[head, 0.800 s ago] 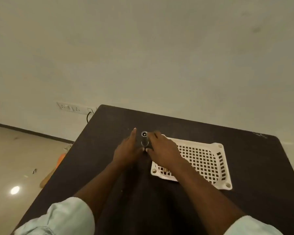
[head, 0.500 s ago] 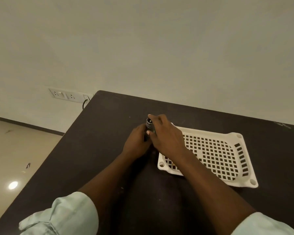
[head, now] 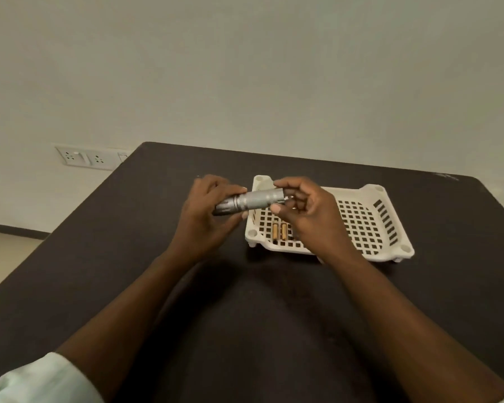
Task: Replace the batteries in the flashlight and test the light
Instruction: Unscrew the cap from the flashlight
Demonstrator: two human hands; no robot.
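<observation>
A grey metal flashlight (head: 250, 200) lies roughly level in the air above the dark table (head: 114, 257), its head pointing left. My left hand (head: 207, 216) grips the head end. My right hand (head: 306, 210) pinches the tail end with fingers and thumb, just over the left part of a white perforated tray (head: 370, 228). Two gold-coloured batteries (head: 280, 231) lie side by side in the tray's near left corner, partly hidden by my right hand.
The tray stands right of the table's middle, near the far edge. A wall with a socket plate (head: 88, 158) rises behind the table on the left. Floor shows past the table's left edge.
The flashlight stood upright on the table between both hands; now it is lifted and tipped level, held at each end. The batteries in the tray have come into sight.
</observation>
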